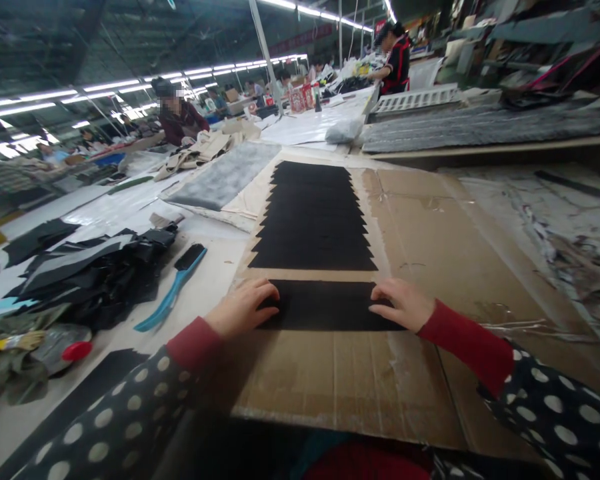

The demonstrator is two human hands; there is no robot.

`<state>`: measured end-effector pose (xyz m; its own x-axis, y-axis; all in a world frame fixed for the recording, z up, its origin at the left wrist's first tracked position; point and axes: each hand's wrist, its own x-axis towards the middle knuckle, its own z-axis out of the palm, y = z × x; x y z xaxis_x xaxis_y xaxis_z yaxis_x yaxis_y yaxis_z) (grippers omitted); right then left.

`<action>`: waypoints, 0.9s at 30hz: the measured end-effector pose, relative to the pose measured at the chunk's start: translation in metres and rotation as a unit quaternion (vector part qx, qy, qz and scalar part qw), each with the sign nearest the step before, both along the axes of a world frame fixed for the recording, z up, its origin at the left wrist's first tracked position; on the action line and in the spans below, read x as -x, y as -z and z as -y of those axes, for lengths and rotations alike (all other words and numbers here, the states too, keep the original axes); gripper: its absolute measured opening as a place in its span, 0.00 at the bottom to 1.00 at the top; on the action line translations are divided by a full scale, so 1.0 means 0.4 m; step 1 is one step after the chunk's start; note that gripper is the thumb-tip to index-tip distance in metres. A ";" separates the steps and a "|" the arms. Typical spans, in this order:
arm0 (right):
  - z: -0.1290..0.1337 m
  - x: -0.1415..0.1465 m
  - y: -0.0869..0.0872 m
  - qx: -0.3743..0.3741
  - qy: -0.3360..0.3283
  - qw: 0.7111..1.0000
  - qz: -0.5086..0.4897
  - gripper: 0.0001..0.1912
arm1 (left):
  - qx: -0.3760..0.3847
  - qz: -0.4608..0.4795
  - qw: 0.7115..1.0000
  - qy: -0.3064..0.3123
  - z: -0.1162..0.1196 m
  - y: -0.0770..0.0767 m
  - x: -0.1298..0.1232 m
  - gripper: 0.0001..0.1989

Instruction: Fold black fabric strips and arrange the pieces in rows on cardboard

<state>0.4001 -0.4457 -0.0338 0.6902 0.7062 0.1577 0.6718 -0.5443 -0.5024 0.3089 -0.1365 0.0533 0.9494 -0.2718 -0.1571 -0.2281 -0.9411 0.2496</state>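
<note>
Closest in are the dark polka-dot sleeves [103,417] with red cuffs [195,343], reaching in from both sides over a big brown cardboard sheet [305,373] that's lying on the surface [220,243]. Way over on the left there's a bright red round thing [77,351], plus some olive cloth [17,373] bunched up around there.

So the black strip [325,307] is flat on the cardboard, running crosswise, with one of the hands at each end. Left hand [247,305] is on the left end, right hand [405,305] on the right end. Both are loosely curled, thumb and fingertips a bit apart and touching the strip. Can't tell if they're pinching it or just pressing down.

Off to the left sits a blue brush [173,293] with dark bristles, and beside it a messy heap of black pieces [95,273].

Just past the strip, with a thin gap of cardboard between, there's a row of overlapping black pieces [313,220], corners sticking out like saw teeth down both sides.

Further back: a grey sheet [230,177], then a co-worker in dark red [177,120] bent over tan pieces [200,153], and another person in black and red [397,63] standing farther right. Rows of tube lights [197,71] overhead.
</note>
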 end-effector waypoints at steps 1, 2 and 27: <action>0.003 0.017 0.001 0.004 0.000 1.000 -0.004 0.07 | 0.002 -0.016 1.000 0.001 0.003 -0.005 0.013 0.08; 0.007 0.032 0.001 0.006 -0.003 1.000 -0.010 0.07 | 0.005 -0.033 0.999 0.003 0.005 -0.010 0.025 0.08; 0.053 -0.082 0.004 -0.022 0.077 0.996 -0.043 0.20 | -0.119 0.081 0.958 -0.248 -0.242 -0.038 0.039 0.18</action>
<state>0.4329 -0.4668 -0.0353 0.8026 0.5839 0.1223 0.5353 -0.6143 -0.5798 0.2931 -0.0398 0.0684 0.9699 0.2433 0.0018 0.2433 -0.9699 0.0138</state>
